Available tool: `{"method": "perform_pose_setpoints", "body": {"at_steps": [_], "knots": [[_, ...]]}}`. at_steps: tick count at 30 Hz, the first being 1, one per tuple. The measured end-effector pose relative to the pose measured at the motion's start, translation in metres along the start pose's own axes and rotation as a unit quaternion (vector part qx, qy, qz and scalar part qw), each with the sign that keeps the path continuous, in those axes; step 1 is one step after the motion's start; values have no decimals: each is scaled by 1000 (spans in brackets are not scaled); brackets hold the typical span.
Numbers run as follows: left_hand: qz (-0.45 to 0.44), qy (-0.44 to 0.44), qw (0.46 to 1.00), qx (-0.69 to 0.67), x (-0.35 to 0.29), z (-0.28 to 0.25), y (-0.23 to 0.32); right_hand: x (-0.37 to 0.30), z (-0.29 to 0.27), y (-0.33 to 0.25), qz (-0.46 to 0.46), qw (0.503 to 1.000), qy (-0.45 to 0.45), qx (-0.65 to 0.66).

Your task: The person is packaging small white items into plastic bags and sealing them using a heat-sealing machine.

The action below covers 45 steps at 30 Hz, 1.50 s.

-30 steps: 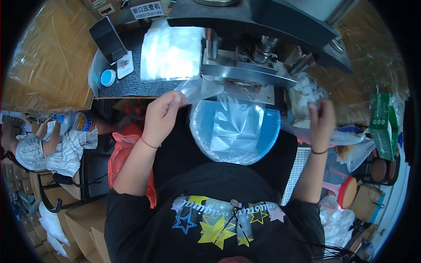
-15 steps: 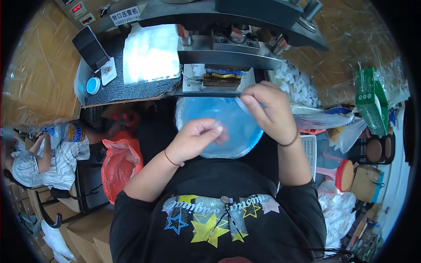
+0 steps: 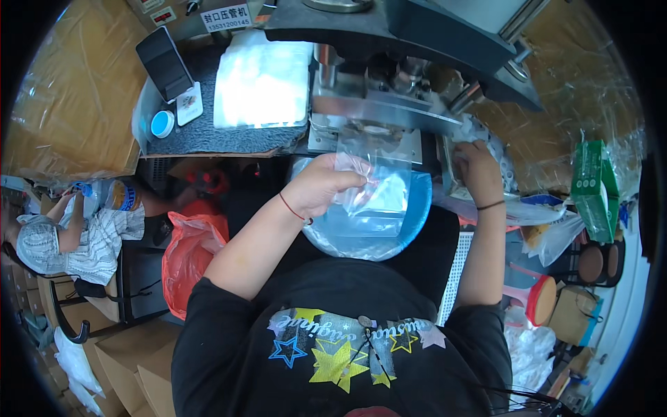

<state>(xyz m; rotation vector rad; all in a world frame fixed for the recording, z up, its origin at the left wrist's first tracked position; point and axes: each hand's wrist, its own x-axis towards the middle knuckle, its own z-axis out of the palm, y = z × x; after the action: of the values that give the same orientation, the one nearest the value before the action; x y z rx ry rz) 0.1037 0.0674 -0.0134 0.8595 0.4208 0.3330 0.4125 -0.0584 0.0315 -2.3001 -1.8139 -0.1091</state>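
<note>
In my left hand [image 3: 321,186] is a clear plastic bag [image 3: 381,201], pinched between thumb and fingers. The bag hangs over a blue basin [image 3: 419,208] in front of my body, and its upper part overlaps the press. To the right, my right hand [image 3: 478,172] reaches to the near side of a heap of small white plastic pieces [image 3: 501,149]. Its fingers are curled downward and closed; the tips are hidden, so what they hold cannot be made out. Behind the bag stands the press's metal base [image 3: 326,139].
A stack of clear bags [image 3: 260,87] lies on the grey mat [image 3: 201,139], near a propped phone [image 3: 163,62] and a small blue-topped jar [image 3: 162,124]. Overhead is the dark press [image 3: 445,42]. A red bag [image 3: 187,257] stands left; another person [image 3: 76,236] sits beyond it.
My right hand has left the basin area and moved right to the white pieces. My left hand has risen slightly, and the clear bag now shows spread out from it. The view has shifted.
</note>
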Motion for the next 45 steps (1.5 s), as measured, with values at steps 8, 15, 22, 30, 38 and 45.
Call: {"method": "perform_pose_setpoints", "body": {"at_steps": [8,15,22,30,38,45], "knots": [[346,374,457,729,-14,-81,68,-11,5,-7,-21,990,140,-4],[256,243,618,703,-65,-64,37,-28,-13,-37,74,964,161,199],[185,173,865,433,-65,-17,16,-17,-14,-117,-184,920,20,345],[86,33,971,222,-46,19,-18,2,-31,-124,-231,915,97,316],[-103,-48,992,55,-40,33,-19,-3,-39,-83,-199,932,-53,299],[-13,-19,999,-39,2,-3,7,9,9,0,-25,998,48,9]]}}
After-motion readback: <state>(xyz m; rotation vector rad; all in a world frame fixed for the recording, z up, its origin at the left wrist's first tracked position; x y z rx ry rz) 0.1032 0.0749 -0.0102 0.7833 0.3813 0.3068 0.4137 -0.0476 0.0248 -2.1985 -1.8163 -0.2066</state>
